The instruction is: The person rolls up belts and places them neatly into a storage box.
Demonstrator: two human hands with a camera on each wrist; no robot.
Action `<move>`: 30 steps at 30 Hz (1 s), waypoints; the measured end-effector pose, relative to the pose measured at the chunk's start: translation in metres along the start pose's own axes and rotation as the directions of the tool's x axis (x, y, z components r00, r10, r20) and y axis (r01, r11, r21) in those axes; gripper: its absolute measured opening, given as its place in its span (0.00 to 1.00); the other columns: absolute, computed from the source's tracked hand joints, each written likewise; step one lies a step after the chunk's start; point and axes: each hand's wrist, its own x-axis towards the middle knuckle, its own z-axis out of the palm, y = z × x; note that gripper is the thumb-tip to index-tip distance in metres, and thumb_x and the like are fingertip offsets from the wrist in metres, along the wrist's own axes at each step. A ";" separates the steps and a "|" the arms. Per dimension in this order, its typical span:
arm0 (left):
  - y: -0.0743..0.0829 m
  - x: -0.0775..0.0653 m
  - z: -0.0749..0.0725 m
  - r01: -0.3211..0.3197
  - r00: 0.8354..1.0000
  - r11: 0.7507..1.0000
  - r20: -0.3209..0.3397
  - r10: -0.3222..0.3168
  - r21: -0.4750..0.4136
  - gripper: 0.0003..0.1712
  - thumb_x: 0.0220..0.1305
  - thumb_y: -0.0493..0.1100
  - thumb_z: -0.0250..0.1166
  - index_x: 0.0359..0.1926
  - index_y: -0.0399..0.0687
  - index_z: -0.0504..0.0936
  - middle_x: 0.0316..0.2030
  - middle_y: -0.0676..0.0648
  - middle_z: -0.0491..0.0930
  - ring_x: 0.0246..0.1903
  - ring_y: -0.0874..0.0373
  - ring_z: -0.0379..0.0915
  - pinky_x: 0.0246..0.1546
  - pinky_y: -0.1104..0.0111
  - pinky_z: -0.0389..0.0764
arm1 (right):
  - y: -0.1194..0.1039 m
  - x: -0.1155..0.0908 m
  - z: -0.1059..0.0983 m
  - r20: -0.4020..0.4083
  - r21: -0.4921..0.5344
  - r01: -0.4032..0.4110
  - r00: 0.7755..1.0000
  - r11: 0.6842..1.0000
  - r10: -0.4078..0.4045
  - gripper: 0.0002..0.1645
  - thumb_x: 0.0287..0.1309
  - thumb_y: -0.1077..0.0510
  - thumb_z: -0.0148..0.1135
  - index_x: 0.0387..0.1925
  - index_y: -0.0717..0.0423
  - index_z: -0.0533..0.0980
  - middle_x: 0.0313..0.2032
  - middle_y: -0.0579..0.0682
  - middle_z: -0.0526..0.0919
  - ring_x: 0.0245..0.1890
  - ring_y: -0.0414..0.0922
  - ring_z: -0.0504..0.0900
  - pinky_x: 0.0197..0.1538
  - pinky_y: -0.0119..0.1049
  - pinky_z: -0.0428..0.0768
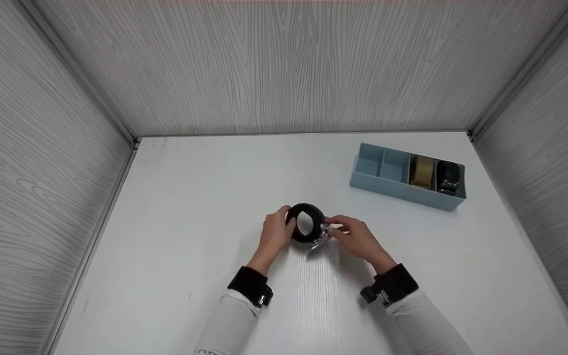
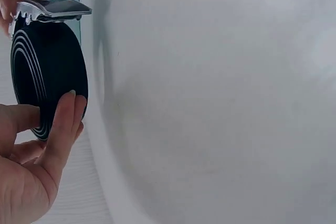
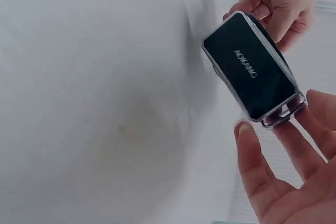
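Note:
A black belt (image 1: 304, 207), rolled into a coil, is held between both hands in front of the person. My left hand (image 1: 273, 231) grips the coil's left side, with the thumb inside the ring and the fingers along the outer face in the left wrist view. The silver-edged buckle (image 3: 250, 66), with lettering on its dark plate, sits at the coil's lower right in the head view. My right hand (image 1: 359, 240) pinches the belt at the buckle's end, thumb and fingers either side of the metal loop.
A blue divided box (image 1: 402, 193) stands at the back right of the white table (image 1: 190, 207). A tan coil (image 1: 422, 171) and a black coil with a metal buckle (image 1: 448, 177) lie in its two right compartments. Grey wood-grain panels (image 1: 284, 69) enclose the back and sides.

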 end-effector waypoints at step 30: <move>0.030 -0.003 0.002 -0.119 0.990 0.982 -0.098 0.105 -0.146 0.16 0.71 0.37 0.57 0.58 0.42 0.72 0.26 0.49 0.79 0.23 0.62 0.77 0.24 0.70 0.75 | -0.075 -0.008 0.014 -0.242 -0.531 0.174 0.907 0.829 -0.346 0.29 0.57 0.57 0.70 0.61 0.54 0.76 0.36 0.58 0.85 0.32 0.53 0.83 0.32 0.44 0.79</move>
